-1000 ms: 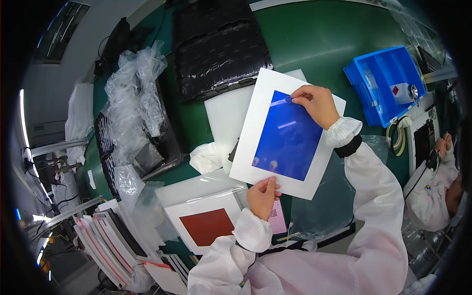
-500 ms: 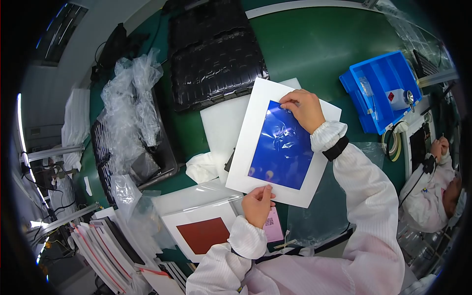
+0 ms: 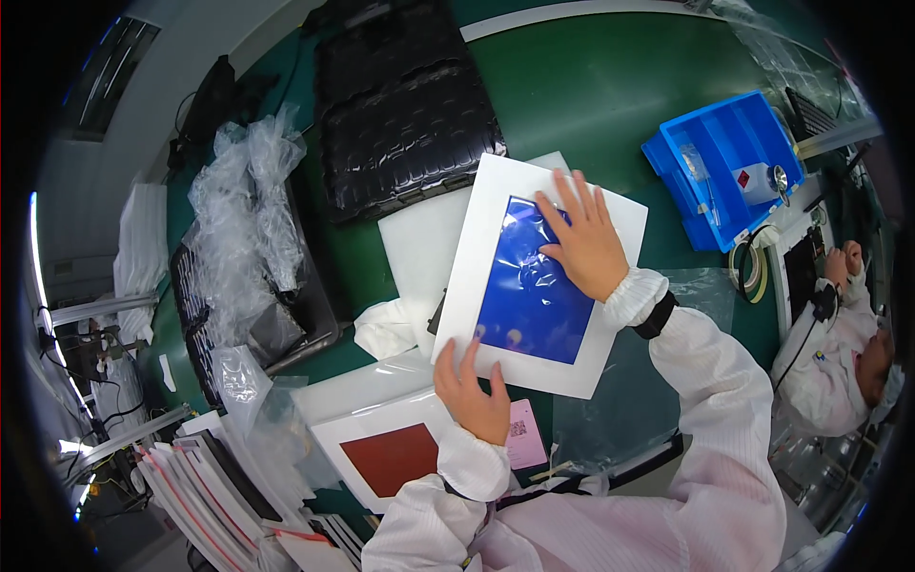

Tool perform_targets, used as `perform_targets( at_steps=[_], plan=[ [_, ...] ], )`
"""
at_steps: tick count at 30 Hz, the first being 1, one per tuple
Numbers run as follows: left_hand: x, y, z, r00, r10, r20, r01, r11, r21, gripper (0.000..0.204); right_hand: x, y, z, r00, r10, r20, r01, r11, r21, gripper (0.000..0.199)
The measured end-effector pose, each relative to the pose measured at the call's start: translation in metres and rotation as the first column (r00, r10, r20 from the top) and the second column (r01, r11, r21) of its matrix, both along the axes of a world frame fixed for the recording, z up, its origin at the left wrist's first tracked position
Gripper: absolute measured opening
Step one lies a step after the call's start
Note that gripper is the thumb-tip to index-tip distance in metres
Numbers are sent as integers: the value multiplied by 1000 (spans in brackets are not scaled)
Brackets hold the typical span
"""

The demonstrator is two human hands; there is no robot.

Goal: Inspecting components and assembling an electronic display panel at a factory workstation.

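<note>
White board (image 3: 477, 276) with a blue film panel (image 3: 534, 286) at its centre lies tilted on the green table (image 3: 610, 105), over a larger white sheet (image 3: 419, 248). Film surface wrinkled, glossy.

Right hand (image 3: 583, 238): flat on the upper right part of the blue panel, fingers spread, palm down. Grip apart, pressing rather than holding anything.

Left hand (image 3: 472, 396): at the board's lower left corner, fingers straight and resting on the white border, thumb beside them. Grip apart; not clamped on the board as far as can be seen.

Both arms in white sleeves; dark cuff (image 3: 658, 315) at the right wrist.

Around the board:
- Just below its lower edge, a second white board with a reddish-brown panel (image 3: 391, 458), partly under the left forearm.
- Small pink card (image 3: 524, 434) beside that, near the left wrist.
- Crumpled white cloth (image 3: 386, 329) touching the board's left edge.
- Black trays (image 3: 405, 105) above it, wrapped in clear film.
- Blue bin (image 3: 729, 167) well to the right of the board.
- Crumpled clear plastic (image 3: 243, 219) well to the left.
- Another person in white (image 3: 829, 353) at the far right.
</note>
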State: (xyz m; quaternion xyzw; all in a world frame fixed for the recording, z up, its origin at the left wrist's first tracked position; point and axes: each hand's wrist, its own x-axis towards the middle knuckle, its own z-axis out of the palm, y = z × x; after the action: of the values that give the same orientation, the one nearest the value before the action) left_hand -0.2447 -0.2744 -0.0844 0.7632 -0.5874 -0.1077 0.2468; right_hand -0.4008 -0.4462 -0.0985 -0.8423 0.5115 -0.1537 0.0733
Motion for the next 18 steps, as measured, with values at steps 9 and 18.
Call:
perform_targets(
  at_steps=[9, 18],
  plan=[
    [58, -38, -27, 972, 76, -221, -44, 988, 146, 32, -86, 120, -31, 550, -772, 319, 174, 479, 860, 50],
    [71, -64, -20, 961, 103, -256, -12, 942, 336, 42, -73, 118, -25, 300, -899, 320, -139, 291, 947, 50]
  ],
)
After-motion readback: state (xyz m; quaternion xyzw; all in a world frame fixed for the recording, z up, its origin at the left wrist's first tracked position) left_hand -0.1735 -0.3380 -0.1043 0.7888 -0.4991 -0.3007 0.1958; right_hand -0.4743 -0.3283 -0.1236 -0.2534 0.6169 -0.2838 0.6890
